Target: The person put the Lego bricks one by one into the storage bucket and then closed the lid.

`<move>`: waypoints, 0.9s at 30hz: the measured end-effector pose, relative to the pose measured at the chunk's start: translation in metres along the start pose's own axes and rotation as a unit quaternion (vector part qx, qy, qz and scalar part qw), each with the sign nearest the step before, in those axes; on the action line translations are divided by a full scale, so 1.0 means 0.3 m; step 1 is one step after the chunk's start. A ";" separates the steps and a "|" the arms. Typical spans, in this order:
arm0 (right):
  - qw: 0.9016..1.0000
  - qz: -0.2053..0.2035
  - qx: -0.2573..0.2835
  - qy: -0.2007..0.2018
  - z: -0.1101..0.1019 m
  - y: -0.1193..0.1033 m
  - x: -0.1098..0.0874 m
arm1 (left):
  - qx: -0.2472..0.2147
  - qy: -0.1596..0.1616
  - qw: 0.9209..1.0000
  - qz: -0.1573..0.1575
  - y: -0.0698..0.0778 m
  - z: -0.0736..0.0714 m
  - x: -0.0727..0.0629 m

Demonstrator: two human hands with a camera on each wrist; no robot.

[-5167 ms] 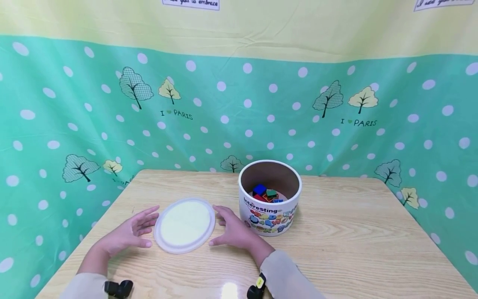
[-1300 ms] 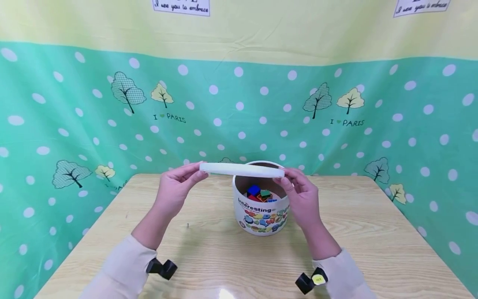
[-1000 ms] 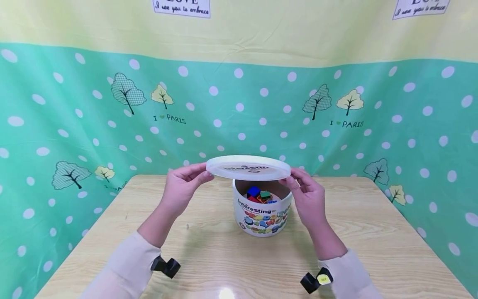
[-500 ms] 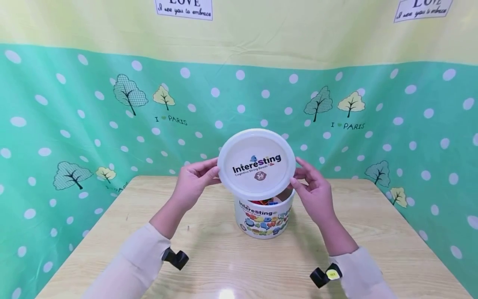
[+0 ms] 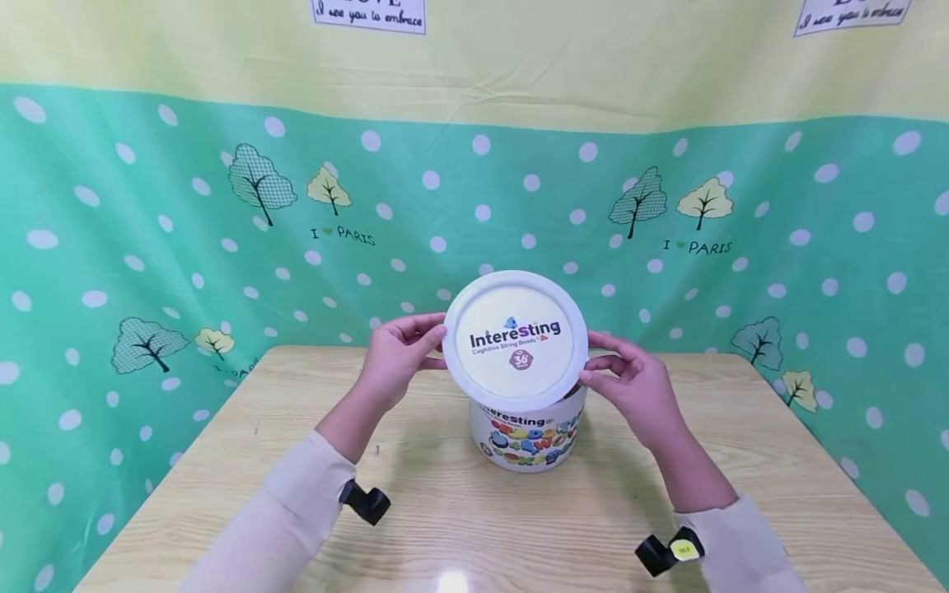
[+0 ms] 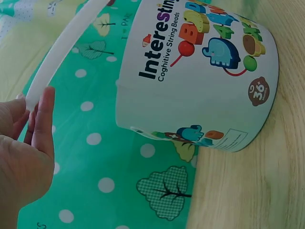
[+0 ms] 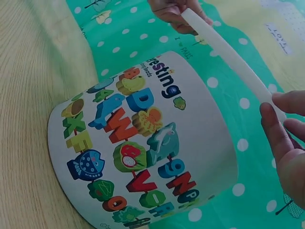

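A round white lid (image 5: 516, 340) printed "Interesting" hangs tilted over the bucket, its printed face toward the head camera. My left hand (image 5: 396, 352) pinches its left edge between thumb and fingers; my right hand (image 5: 632, 385) pinches the right edge the same way. Below stands the white bucket (image 5: 528, 445) with colourful letter and animal prints, upright on the table. The lid hides most of its mouth and what lies inside. Both wrist views show a gap between the lid (image 6: 62, 47) and the bucket (image 7: 147, 143).
The wooden table (image 5: 445, 527) runs back to a green and yellow curtain (image 5: 474, 206) with dots and trees. A tiny dark speck (image 5: 376, 450) lies on the table left of the bucket. Each sleeve carries a black wrist camera (image 5: 365, 501).
The lid was taken off the table with both hands and lifted over the bucket. It then turned from edge-on to show its printed face, and lately sank slightly and shifted right.
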State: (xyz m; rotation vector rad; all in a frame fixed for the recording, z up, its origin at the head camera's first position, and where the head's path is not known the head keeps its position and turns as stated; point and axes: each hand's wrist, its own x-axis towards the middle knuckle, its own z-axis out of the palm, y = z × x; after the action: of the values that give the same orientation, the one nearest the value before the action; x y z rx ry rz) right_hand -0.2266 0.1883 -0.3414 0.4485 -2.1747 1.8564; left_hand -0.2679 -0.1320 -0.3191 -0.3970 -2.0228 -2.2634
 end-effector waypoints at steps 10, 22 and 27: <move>0.995 0.078 0.042 -0.043 -0.051 0.032 -0.003 | 0.101 -0.113 0.987 -0.044 -0.029 0.015 0.002; 0.998 0.064 0.020 -0.019 -0.084 0.105 0.023 | 0.146 -0.110 0.982 -0.056 -0.087 0.048 0.019; 0.998 0.048 0.035 -0.020 -0.084 0.133 0.025 | 0.172 -0.105 0.979 -0.036 -0.124 0.041 0.022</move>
State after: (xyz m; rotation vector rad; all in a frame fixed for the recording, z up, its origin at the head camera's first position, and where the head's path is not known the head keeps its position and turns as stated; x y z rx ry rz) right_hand -0.2491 0.2182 -0.3710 0.4060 -2.1994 1.9947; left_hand -0.2810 -0.1144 -0.3522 -0.5579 -2.5109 -1.9195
